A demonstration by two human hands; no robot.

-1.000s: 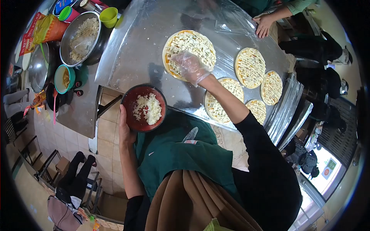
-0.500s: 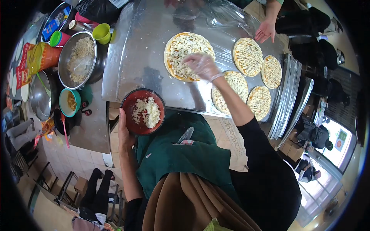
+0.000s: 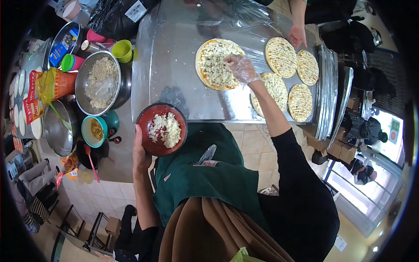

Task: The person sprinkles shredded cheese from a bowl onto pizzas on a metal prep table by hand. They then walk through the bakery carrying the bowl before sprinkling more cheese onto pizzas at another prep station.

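Observation:
My left hand point(image 3: 140, 150) is bare and holds a red bowl with a dark rim point(image 3: 150, 146) by its left side. White crumbled topping point(image 3: 166, 129) lies in the bowl. My right hand point(image 3: 242, 70), in a clear plastic glove, is over the right part of a round pizza point(image 3: 216, 65) with white crumbs and orange sauce. Its fingers are bent together; whatever they hold is too small to make out. To the right, several pizzas with pale drizzled lines point(image 3: 281, 56) lie on the metal table point(image 3: 174, 70).
A steel bowl of crumbs point(image 3: 102, 81), a teal bowl point(image 3: 94, 131), green cup point(image 3: 122, 51) and food packet point(image 3: 54, 85) stand at left. Another person's hand point(image 3: 297, 36) is at the table's far right. Stacked wrapped trays point(image 3: 326, 91) are on the right.
The view has shifted, so the table and bowls appear further right. My right hand stays over the pizza, its fingers moved slightly. The other person's hand has lifted off the table edge.

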